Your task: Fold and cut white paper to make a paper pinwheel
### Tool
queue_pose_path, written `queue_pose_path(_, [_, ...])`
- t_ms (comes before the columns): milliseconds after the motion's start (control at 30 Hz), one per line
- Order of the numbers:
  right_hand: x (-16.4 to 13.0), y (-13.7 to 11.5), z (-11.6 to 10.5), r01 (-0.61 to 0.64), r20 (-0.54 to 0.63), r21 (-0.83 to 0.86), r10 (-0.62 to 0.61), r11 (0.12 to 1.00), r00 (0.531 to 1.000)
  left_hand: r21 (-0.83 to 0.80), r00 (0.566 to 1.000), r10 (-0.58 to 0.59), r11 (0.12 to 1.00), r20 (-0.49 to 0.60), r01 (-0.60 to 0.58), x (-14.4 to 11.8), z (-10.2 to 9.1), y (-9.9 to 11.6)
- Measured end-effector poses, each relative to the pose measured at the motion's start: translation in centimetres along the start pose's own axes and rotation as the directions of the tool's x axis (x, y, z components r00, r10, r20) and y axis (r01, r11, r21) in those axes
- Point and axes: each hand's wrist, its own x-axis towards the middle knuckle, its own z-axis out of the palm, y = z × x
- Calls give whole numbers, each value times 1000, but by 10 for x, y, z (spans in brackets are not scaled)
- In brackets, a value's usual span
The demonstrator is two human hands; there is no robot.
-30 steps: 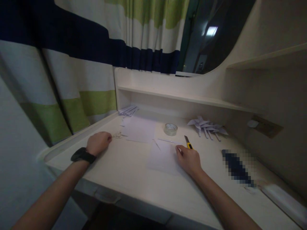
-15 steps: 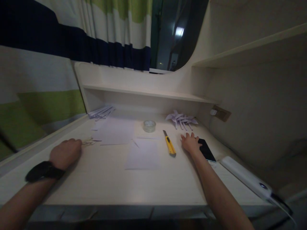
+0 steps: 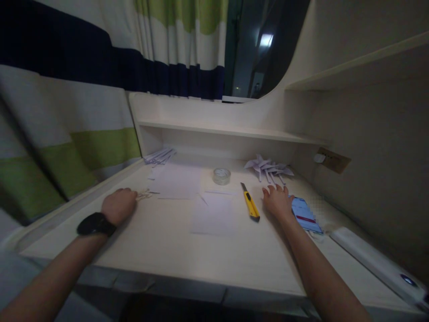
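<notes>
My left hand [image 3: 119,205], a black watch [image 3: 96,224] on its wrist, rests closed on the desk at left. Its curled fingers hide whatever may be inside. Just beyond its knuckles lie thin pale loops [image 3: 144,195], like string or rubber bands. My right hand [image 3: 279,202] lies open, fingers spread, on the desk at right. Its outer side meets the edge of a phone [image 3: 306,214] with a lit screen. Left of that hand is a yellow utility knife [image 3: 250,203], blade out. White paper sheets [image 3: 177,181] and a smaller sheet [image 3: 213,217] lie between the hands.
A roll of clear tape [image 3: 221,176] stands behind the knife. Paper pinwheels [image 3: 268,169] are heaped at back right, folded paper strips [image 3: 160,156] at back left. A low shelf [image 3: 221,129] spans the back. A long white device [image 3: 375,264] lies along the right wall.
The phone's screen, dark before, is now lit. The view has swung left, so everything appears farther right. Both hands keep nearly the same places on the desk.
</notes>
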Motion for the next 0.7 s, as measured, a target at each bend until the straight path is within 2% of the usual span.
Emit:
queue_pose_path(100, [1,0,1,0,27,-9,1,1000,1000,11,1000,-4,1000,3,4,2,-1,1])
queue_pose_path(267, [1,0,2,18,-18,5,-18,1000,1000,-2,1000,-8,1000,-12,8,-2,0,-2])
queue_pose_path(367, [2,0,0,42,-60,35,-39,999,997,-123,995,-53,991,-85,42,-2,-4,-5])
queue_pose_path(433, [4,0,0,77,-111,70,-68,995,991,-283,984,-76,959,-159,29,-1,-10,-3])
queue_pose_path(500, [5,-5,0,158,-182,125,-134,979,974,-483,979,-76,875,-188,-25,0,-18,6])
queue_pose_path(567, [4,-14,-1,286,-267,209,-227,935,936,-703,989,-52,709,-135,-59,1,-27,20])
queue_pose_path(633, [-4,-30,-4,423,-355,318,-307,849,883,-850,996,-30,525,-80,-52,1,-37,39])
queue_pose_path(700, [-19,-50,-10,532,-393,447,-376,719,839,-921,998,-13,387,-63,-53,-1,-47,62])
